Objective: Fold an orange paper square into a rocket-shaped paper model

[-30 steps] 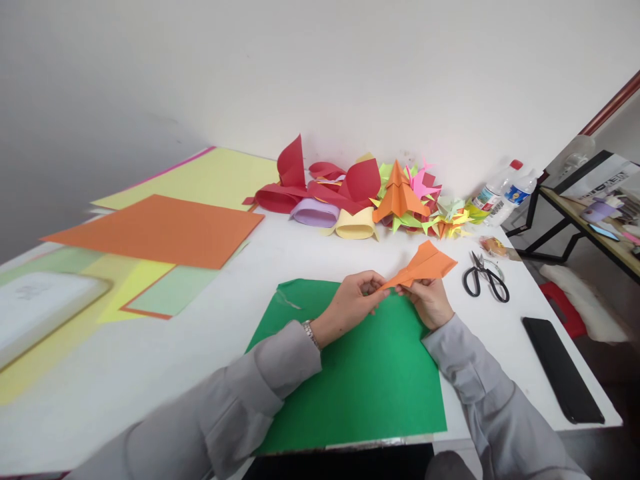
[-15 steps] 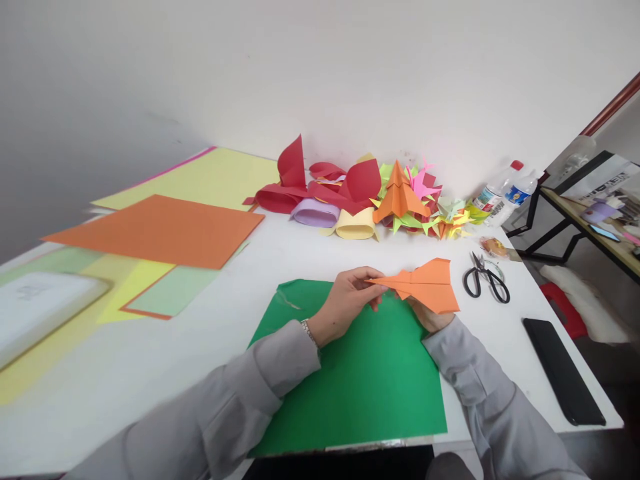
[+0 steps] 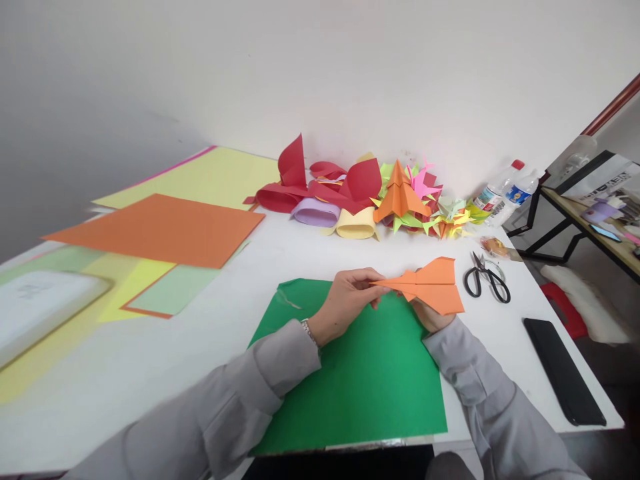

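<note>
An orange folded paper plane (image 3: 433,287) is held above a green sheet (image 3: 370,373), its narrow nose pointing left and its wings spread to the right. My left hand (image 3: 347,300) pinches the nose between thumb and fingers. Beneath the wings, my right hand (image 3: 434,319) grips the plane from below; its fingers are mostly hidden by the paper. The green sheet lies at the table's front edge, under both hands.
Orange sheet (image 3: 160,230) and white device (image 3: 47,310) lie left. Red paper shapes (image 3: 357,187) and another orange plane (image 3: 400,197) stand at the back. Scissors (image 3: 485,277), a black phone-like slab (image 3: 563,370) and bottles (image 3: 513,193) are at right.
The orange plane has shifted slightly to the right, and its wings look a little wider. Both hands keep hold of it in nearly the same place.
</note>
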### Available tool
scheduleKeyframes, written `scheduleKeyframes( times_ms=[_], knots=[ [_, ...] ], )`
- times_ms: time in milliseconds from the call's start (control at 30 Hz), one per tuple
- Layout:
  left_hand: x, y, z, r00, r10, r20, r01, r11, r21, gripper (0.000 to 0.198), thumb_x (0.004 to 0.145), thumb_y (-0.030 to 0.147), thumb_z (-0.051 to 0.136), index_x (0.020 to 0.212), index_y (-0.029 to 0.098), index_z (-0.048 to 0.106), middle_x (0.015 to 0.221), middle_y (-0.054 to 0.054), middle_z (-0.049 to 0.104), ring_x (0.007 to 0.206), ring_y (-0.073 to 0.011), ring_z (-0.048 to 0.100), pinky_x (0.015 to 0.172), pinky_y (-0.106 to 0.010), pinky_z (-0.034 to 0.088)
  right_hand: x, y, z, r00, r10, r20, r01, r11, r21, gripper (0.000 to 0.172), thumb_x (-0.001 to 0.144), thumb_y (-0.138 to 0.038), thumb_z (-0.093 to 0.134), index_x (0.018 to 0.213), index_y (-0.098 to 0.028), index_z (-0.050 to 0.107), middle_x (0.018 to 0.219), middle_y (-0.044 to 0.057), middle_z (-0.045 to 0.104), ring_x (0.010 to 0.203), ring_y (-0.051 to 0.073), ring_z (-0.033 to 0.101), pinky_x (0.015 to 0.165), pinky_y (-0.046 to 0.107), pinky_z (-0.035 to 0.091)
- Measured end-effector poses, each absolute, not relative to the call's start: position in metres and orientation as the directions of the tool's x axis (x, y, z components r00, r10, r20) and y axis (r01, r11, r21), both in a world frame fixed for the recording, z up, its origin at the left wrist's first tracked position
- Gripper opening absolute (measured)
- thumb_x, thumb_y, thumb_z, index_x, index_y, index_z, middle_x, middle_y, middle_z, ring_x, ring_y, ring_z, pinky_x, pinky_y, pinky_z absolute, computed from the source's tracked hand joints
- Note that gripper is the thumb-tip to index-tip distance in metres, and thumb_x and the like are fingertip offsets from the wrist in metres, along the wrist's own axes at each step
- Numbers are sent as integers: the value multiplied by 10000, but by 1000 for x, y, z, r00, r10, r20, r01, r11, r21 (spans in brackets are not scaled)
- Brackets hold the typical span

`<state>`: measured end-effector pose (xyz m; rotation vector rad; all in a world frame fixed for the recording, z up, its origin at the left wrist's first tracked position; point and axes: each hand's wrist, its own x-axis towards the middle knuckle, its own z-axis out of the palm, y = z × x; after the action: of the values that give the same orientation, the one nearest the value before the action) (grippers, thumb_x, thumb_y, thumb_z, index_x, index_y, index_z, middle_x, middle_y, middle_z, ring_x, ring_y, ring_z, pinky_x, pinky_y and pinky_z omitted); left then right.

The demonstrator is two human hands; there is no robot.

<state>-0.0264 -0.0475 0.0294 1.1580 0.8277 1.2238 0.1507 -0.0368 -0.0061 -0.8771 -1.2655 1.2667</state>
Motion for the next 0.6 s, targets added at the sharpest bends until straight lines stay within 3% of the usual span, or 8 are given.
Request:
scheduleKeyframes(
  times_ms=[133,600],
  knots=[
    [-27,-46,30,163,976,143,-302,-89,949,127,617,236,754,654,134,687,627,1,588,460,-71,483,420,-212,421,147,-36,-6,-125,940,319,-262,278,-924,327,647,-517,737,765,-247,596,702,-1,610,694,189,564,682,360,482],
    [-32,-48,34,166,962,216,-246,-171,954,125,721,250,689,673,135,682,600,6,559,470,-76,490,460,-228,425,142,-39,7,-139,976,170,-468,86,-879,262,577,-368,829,714,-242,645,676,-32,621,648,145,564,625,295,495]
  ],
)
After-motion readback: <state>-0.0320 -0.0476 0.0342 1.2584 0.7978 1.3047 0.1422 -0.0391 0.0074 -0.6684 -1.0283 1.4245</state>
